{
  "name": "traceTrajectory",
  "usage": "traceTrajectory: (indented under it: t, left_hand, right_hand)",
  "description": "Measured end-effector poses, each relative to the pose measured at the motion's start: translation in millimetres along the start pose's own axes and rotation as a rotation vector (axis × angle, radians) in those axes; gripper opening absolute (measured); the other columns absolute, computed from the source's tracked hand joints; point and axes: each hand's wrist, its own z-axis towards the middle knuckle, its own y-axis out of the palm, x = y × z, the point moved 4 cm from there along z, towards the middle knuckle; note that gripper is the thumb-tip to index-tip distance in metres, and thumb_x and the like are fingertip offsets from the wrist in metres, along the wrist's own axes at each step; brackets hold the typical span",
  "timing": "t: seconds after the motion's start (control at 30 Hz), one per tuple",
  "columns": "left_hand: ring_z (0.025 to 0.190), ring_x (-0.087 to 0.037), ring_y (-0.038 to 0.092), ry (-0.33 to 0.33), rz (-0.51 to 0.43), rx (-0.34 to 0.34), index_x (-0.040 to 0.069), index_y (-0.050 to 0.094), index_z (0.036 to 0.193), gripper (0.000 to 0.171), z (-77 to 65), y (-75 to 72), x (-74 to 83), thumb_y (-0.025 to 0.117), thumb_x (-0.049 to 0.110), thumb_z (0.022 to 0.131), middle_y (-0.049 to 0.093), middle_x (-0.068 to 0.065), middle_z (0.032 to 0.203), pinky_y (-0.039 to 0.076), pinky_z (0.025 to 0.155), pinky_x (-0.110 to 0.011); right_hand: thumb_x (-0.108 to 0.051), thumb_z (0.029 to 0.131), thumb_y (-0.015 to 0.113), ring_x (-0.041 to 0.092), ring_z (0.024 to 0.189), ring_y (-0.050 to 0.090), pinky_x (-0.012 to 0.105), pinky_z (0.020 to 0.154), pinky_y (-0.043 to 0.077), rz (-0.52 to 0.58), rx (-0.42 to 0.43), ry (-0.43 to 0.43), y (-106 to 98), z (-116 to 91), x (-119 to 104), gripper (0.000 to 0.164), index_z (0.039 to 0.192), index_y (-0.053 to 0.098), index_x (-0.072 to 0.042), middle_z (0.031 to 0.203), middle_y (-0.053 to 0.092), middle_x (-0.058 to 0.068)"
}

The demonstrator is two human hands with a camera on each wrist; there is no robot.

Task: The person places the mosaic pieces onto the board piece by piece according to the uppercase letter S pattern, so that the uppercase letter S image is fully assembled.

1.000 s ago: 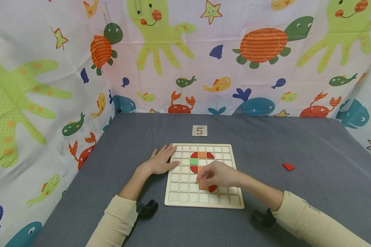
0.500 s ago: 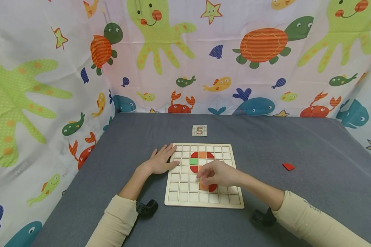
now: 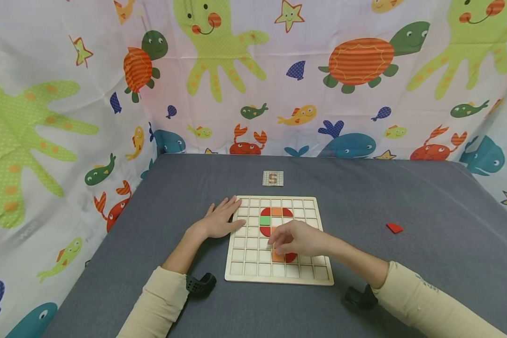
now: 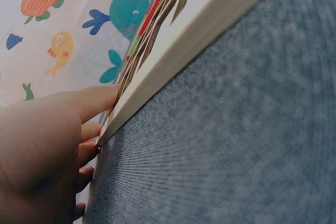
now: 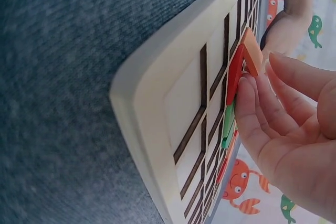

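Note:
A pale wooden grid board [image 3: 241,270] lies on the grey table, with red rounded pieces [image 3: 265,231], a green square [image 3: 265,221] and orange squares set in its cells. My left hand [image 3: 217,222] rests with fingers spread along the board's left edge. Over the board's lower middle, my right hand [image 3: 300,238] pinches an orange square tile [image 5: 253,53] near one edge with thumb and fingers. That tile leans out of the board's surface in the right wrist view, beside a red rounded piece [image 5: 235,72]. The right hand hides several cells.
A loose red piece [image 3: 394,228] lies on the table to the right. Behind the board is a small card [image 3: 272,178] with a gridded S-like figure. A curtain [image 3: 245,56] printed with sea animals hangs along the table's back and sides.

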Motion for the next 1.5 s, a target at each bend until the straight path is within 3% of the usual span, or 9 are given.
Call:
traceTrajectory:
  t: [0.6, 0.8, 1.13, 1.5]
  left_hand:
    - [0.143, -0.035, 0.005, 0.006, 0.000, 0.008, 0.004, 0.020, 0.152, 0.071, 0.0, 1.4, -0.6, 0.048, 0.040, 0.098, 0.012, -0.015, 0.157, 0.000, 0.109, -0.059]
    - [0.143, -0.034, 0.005, 0.002, 0.004, 0.007, 0.005, 0.020, 0.152, 0.071, 0.1, 1.1, 0.1, 0.048, 0.041, 0.098, 0.012, -0.014, 0.157, 0.000, 0.109, -0.059]
    - [0.143, -0.034, 0.005, 0.004, -0.005, 0.004, 0.004, 0.019, 0.152, 0.071, 0.7, 2.1, -1.9, 0.049, 0.041, 0.098, 0.012, -0.015, 0.157, -0.001, 0.109, -0.059]
    - [0.143, -0.035, 0.005, 0.009, -0.006, 0.011, 0.003, 0.018, 0.152, 0.072, 0.9, 3.4, -2.8, 0.048, 0.040, 0.098, 0.011, -0.016, 0.157, -0.001, 0.109, -0.058]
  right_hand:
    - [-0.003, 0.088, 0.067, 0.011, 0.074, 0.061, 0.025, 0.072, 0.051, -0.039, 0.007, -0.054, -1, 0, -1, 0.013, 0.101, 0.068, 0.000, 0.081, 0.065, 0.000]
    - [-0.011, 0.092, 0.065, 0.012, 0.081, 0.063, 0.028, 0.076, 0.051, -0.037, 0.030, -0.014, -5, 0, 5, 0.015, 0.104, 0.070, -0.004, 0.092, 0.068, 0.000]
    - [-0.029, 0.099, 0.054, 0.028, 0.090, 0.062, 0.039, 0.078, 0.052, 0.270, 0.074, 0.162, -25, -8, 17, 0.036, 0.117, 0.065, -0.001, 0.099, 0.066, 0.012]
    - [-0.045, 0.102, 0.037, 0.033, 0.105, 0.058, 0.038, 0.086, 0.050, 0.366, 0.107, 0.211, -48, -20, 27, 0.060, 0.126, 0.056, 0.006, 0.113, 0.061, 0.019]
